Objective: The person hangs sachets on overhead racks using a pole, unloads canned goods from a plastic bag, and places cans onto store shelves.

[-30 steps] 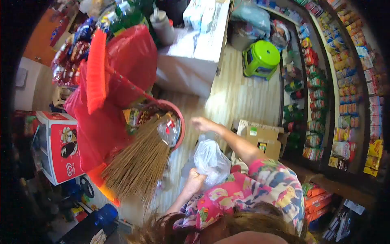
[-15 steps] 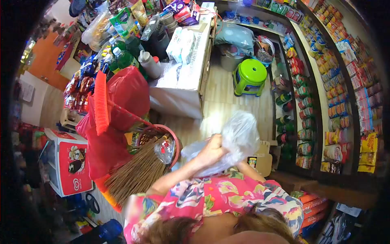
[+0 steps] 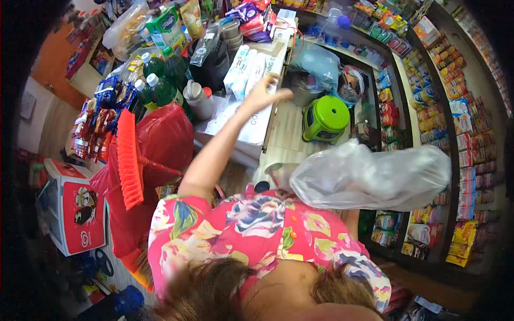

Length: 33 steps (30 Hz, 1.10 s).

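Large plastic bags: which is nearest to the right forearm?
The whitish bag, covering part of the right forearm; the red bag is at left, the bluish bag beyond the green stool.

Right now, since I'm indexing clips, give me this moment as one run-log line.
left hand: empty, open, near white packs | right hand: hidden behind translucent plastic bag | green plastic stool: upright
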Motion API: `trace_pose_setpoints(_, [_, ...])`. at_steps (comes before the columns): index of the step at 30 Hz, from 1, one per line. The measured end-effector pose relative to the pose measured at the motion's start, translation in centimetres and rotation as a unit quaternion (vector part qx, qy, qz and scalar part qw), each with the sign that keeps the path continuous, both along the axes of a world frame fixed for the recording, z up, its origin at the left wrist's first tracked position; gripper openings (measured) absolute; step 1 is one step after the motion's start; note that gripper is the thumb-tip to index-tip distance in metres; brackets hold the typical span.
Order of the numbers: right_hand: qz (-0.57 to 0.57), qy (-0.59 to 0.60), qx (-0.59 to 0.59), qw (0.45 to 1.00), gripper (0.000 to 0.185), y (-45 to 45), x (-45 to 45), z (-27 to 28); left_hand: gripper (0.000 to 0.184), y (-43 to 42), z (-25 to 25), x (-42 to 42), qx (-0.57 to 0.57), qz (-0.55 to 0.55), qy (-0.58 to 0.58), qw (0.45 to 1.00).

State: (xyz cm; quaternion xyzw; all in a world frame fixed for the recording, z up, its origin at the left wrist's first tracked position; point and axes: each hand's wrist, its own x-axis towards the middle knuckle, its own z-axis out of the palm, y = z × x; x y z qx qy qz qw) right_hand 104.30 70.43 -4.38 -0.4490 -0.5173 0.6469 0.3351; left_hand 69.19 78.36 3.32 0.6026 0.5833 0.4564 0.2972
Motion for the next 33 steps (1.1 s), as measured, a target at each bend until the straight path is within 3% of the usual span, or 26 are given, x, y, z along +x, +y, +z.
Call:
trace_pose_setpoints(2, [-0.025, 0.0, 0.011, 1.0, 0.036, 1.8, 0.4, 0.8, 0.083, 4.9, -3.9, -4.0, -0.021, 0.129, 0.114, 0.985])
trace_pose_setpoints(4, [-0.043, 0.0, 0.024, 0.999, 0.036, 3.8, 0.7, 1.6, 0.085, 6.6, -4.3, -5.2, -0.06, 0.193, 0.213, 0.956])
trace_pose_setpoints(8, [-0.068, 0.006, 0.049, 0.996, 0.035, 8.5, 1.3, 2.5, 0.093, 10.2, -6.5, -5.7, -0.123, 0.244, 0.303, 0.913])
trace_pose_setpoints(10, [-0.077, 0.008, 0.058, 0.995, 0.035, 11.1, 1.9, 2.6, 0.106, 12.6, -9.0, -6.6, -0.143, 0.245, 0.351, 0.892])
trace_pose_setpoints(21, [0.02, 0.043, 0.084, 0.995, 0.033, 29.6, 2.2, 2.1, 0.111, 16.3, -8.5, -5.2, -0.328, 0.339, 0.421, 0.775])
trace_pose_setpoints(26, [0.112, 0.077, 0.103, 0.985, 0.032, 35.3, -1.4, 2.9, 0.113, 10.9, -8.9, -1.7, -0.355, 0.335, 0.406, 0.773])
trace_pose_setpoints(28, [0.138, 0.093, 0.112, 0.98, 0.031, 36.8, -3.2, 3.4, 0.119, 8.2, -8.9, -1.2, -0.372, 0.323, 0.321, 0.809])
trace_pose_setpoints(33, [0.198, 0.135, 0.131, 0.962, 0.031, 39.1, -7.8, 5.6, 0.117, 5.2, -8.8, 0.0, -0.38, 0.32, 0.392, 0.774])
